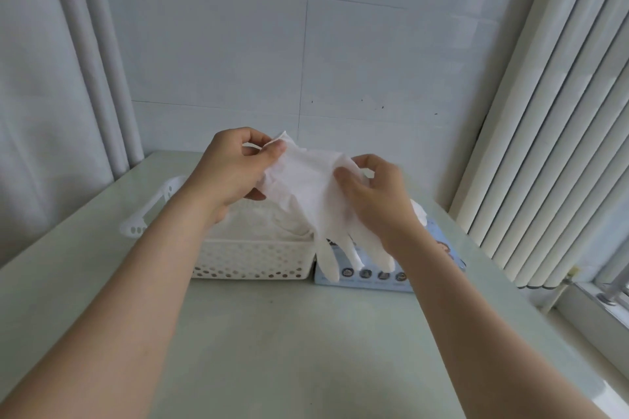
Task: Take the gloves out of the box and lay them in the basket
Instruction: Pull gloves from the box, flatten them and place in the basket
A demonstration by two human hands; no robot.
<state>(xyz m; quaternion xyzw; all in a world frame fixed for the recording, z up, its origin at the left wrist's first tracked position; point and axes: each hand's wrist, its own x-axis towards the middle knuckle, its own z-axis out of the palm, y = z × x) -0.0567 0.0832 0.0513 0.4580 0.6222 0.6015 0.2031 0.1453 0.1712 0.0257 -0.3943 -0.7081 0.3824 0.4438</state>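
A white glove (313, 187) held in the air between both hands, above the seam where the basket (252, 262) and the box (367, 277) meet. The left hand (228, 170) pinches the glove's upper corner between thumb and curled forefinger; the right hand (377, 201) pinches the opposite edge, lower and to the right, its fingers curled behind the sheet. The glove spans the gap between the two grips as a creased, slanting sheet, and its finger ends hang below both hands, dangling in front of the box's top and near face; whether they touch the box cannot be told. The white perforated basket stands to the left, side handle (146, 211) outward, with pale crumpled material (269, 221) inside. The light-blue box sits just beside it on the right, a row of small round icons along its near face; a white tuft (420, 213) shows behind the right wrist. Both rest on a pale green table (289, 350). Behind: a white tiled wall (306, 44), vertical pipes (98, 61) at left, vertical blinds (544, 146) at right.
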